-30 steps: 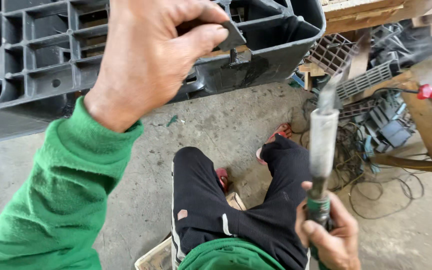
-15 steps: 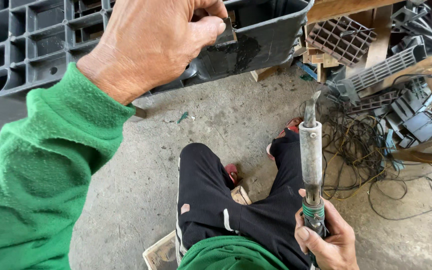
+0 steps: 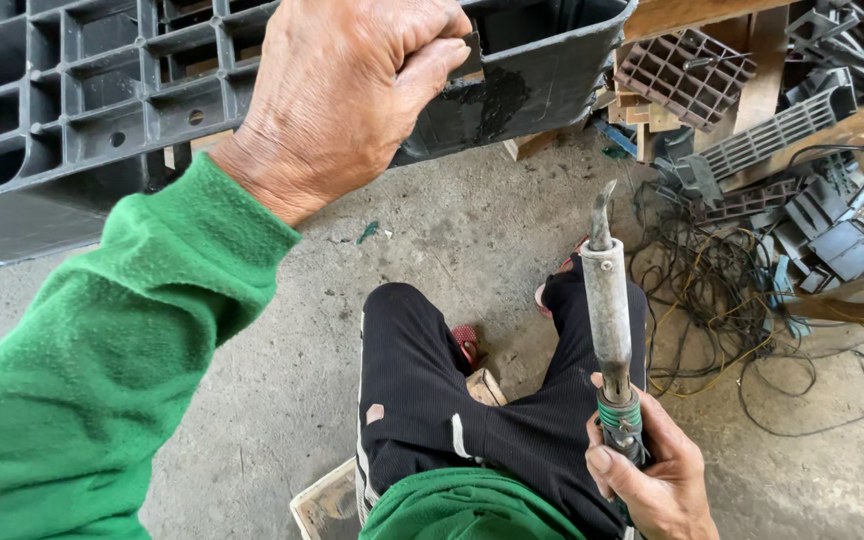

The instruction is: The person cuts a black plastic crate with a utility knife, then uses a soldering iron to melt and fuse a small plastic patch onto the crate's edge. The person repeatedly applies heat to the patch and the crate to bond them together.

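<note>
Our left hand is curled shut, fingers pinching a small dark plastic piece against the rim of the grey plastic pallet, which fills the far left. Our right hand is wrapped tight around the green-banded grip of a soldering iron, held upright at near right, bent tip well apart from the pallet. Between the hands we see black-trousered knees above the concrete floor. Tangled cables and grey plastic scraps lie far right.
</note>
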